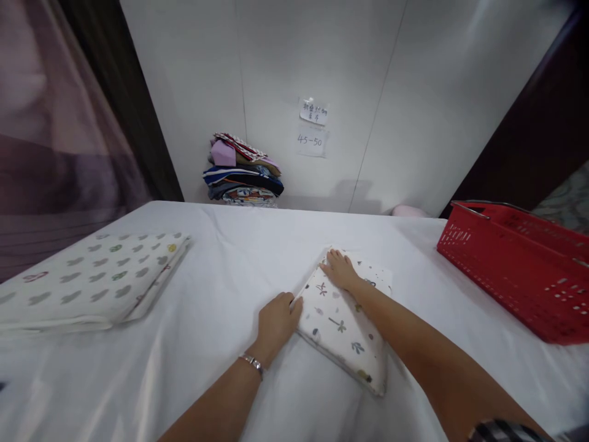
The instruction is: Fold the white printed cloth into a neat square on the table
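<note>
A folded white cloth (338,322) with small plant and dot prints lies at an angle on the white-covered table. My left hand (277,322), with a bracelet on its wrist, grips the cloth's left edge, thumb on top and fingers curled at the side. Flat on the cloth's far corner rests my right hand (339,269), its fingers stretched out. The right forearm crosses over the cloth and hides part of its right side.
On the left of the table (221,258) lies a larger folded cloth (99,270) with grey shapes. A red perforated basket (515,270) stands at the right. Beyond the far edge, a pile of folded fabrics (243,172) sits by the wall, near two paper notes (313,142).
</note>
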The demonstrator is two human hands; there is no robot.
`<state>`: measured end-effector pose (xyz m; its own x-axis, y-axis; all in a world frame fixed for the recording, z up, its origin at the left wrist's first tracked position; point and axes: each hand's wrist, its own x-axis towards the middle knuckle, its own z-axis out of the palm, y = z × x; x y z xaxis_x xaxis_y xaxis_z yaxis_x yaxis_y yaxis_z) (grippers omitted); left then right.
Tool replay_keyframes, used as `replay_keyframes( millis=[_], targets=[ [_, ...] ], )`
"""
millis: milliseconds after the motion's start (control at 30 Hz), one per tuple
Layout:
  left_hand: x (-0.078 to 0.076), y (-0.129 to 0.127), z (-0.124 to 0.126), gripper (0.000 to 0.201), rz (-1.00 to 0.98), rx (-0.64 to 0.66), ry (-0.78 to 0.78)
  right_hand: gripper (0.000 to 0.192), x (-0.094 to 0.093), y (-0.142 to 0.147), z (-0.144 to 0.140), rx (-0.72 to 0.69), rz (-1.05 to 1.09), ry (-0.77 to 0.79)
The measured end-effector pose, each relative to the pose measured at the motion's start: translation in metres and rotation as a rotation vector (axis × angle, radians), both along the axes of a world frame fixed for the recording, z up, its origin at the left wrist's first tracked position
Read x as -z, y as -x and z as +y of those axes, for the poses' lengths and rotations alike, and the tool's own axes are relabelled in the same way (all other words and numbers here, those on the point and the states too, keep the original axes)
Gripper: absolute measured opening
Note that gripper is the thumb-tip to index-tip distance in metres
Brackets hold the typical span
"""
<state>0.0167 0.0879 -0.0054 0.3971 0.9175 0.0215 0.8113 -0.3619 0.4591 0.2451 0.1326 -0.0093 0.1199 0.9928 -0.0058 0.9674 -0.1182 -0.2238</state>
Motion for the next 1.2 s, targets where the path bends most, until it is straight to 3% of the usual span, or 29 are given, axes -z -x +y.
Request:
replay_keyframes(
  millis=[300,600,933,1067,1200],
  targets=[
    [0.001,-0.001,0.000,0.036,0.012,-0.007,-0.040,0.067,0.004,0.007,0.000,-0.031,0.002,0.010],
    [0.003,0.001,0.000,0.035,-0.022,-0.003,-0.031,0.063,-0.006,-0.008,-0.021,-0.018,-0.020,-0.043],
    [0.003,-0.001,0.001,0.034,-0.012,-0.012,-0.038,0.062,-0.005,-0.002,-0.011,-0.075,-0.079,0.014],
    [0.005,-0.001,0.001,0.034,-0.019,-0.014,-0.045,0.062,-0.008,-0.013,-0.012,-0.013,-0.119,-0.032],
    [0.005,-0.001,0.001,0.034,-0.017,-0.016,-0.037,0.063,-0.006,-0.017,-0.007,0.028,-0.142,0.020]
  ],
)
